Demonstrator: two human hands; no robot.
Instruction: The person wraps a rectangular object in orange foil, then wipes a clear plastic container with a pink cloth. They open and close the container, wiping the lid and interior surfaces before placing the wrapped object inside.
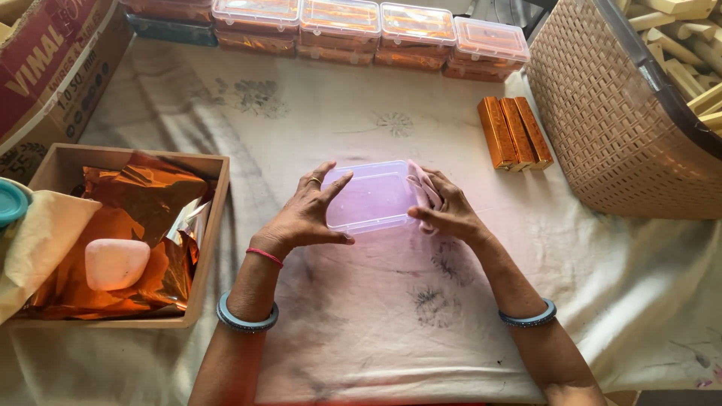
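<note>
Clear plastic box (372, 197) sat mid-counter on white cloth (376, 316) | left hand (308, 214) fingers gripped its left side | right hand (447, 210) fingers pinched its right edge with a pink cloth (425, 184) | three orange bars (515, 133) lay near

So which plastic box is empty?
The clear box held between the left hand and right hand. The boxes in the back row all show orange inside.

left hand (304, 218): finger ring, thin red thread at wrist, thick blue-grey bangle toward 7 o'clock | right hand (449, 213): blue-grey bangle toward 5 o'clock | forearms bare, no sleeves
</note>
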